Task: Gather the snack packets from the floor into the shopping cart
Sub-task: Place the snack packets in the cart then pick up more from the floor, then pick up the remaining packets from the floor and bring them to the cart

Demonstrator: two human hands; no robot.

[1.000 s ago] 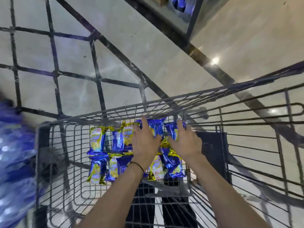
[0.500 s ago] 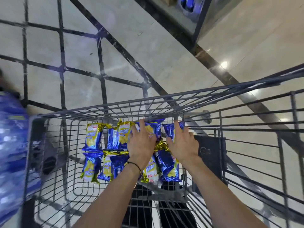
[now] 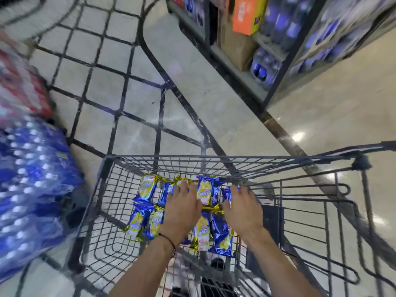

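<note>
Several blue and yellow snack packets (image 3: pixel 147 189) lie side by side on the wire bottom of the grey shopping cart (image 3: pixel 214 157). My left hand (image 3: pixel 182 207) lies flat on the packets in the middle, fingers spread. My right hand (image 3: pixel 242 207) rests flat on the packets at the right end of the row, fingers straight. More packets (image 3: pixel 221 233) show between my wrists. Both forearms reach in from the lower edge.
Shrink-wrapped packs of blue bottles (image 3: pixel 32 185) stand close on the left, red packs (image 3: pixel 19 86) behind them. A shelf rack (image 3: pixel 276 78) with bottles and an orange box (image 3: pixel 248 15) stands at the upper right. Pale tiled floor lies ahead.
The view has lifted and turned, bringing the shelf rack and more floor into sight. Both hands stay flat on the packets in the cart.
</note>
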